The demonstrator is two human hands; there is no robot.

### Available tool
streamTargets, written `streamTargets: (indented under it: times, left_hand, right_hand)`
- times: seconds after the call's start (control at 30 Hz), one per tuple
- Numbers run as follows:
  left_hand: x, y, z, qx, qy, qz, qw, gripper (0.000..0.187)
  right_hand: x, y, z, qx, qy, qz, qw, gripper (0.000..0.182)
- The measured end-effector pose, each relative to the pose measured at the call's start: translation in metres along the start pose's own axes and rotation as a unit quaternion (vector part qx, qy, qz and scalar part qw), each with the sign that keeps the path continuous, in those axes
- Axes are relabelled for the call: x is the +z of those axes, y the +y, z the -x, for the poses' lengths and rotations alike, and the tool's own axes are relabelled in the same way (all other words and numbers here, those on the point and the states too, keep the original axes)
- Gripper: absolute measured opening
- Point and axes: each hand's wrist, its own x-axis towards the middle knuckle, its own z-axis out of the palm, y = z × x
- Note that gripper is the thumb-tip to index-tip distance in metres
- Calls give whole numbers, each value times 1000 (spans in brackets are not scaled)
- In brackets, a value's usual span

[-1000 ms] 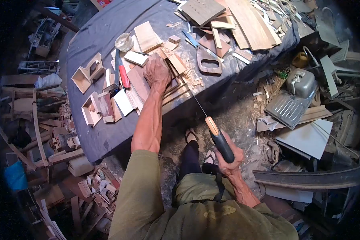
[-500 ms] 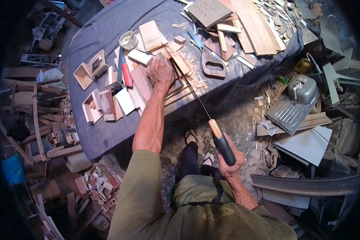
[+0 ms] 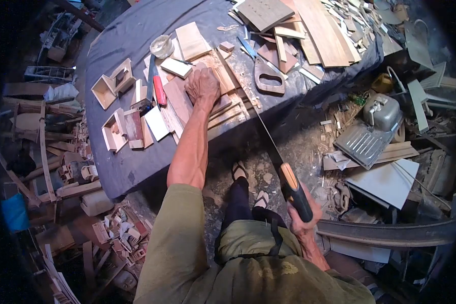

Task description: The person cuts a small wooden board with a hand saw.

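Observation:
My right hand is wrapped round the black and orange handle of a hand saw. The saw's blade runs up and left to wood pieces at the table's near edge. Curled, my left hand presses down on a wooden piece, and its fingertips are hidden. A pale wood block lies just beyond that hand, with a red-handled tool to its left.
Small open wooden boxes and a glass jar are on the cloth-covered table. A second saw lies near stacked boards. A metal sink and scrap wood are on the floor.
My right hand has drawn the saw back, down and to the right, so more of the blade shows past the table edge. My left hand has stayed nearly in place.

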Motion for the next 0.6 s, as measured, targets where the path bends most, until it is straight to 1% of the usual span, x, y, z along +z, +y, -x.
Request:
streamTargets:
  times: [0.07,0.13,0.17,0.23,0.37,0.5,0.6]
  left_hand:
    - [-2,1,0,-10,0,14,1000,23]
    - [-1,1,-2,-21,11,46,999,21]
    - [-3,1,-2,-13,0,37,999,21]
    - [-6,1,1,0,-23,21,1000,20]
    - [9,-7,0,3,9,5,1000,22]
    - [13,-12,1,17,-3,-5,1000,25]
    - [12,-13,2,8,-14,-2,1000,26]
  right_hand:
    - [14,-6,-21,-8,9,-6,1000,59]
    - [31,-5,-46,-65,21,-8,998,59]
    - [38,-3,-56,-93,26,-9,995,59]
    - [47,-2,-71,-63,1,-23,998,60]
    - [65,1,-95,-36,-17,-36,999,61]
    - [81,13,-108,-69,-6,-55,996,62]
    - [87,18,-113,-73,-4,-59,996,62]
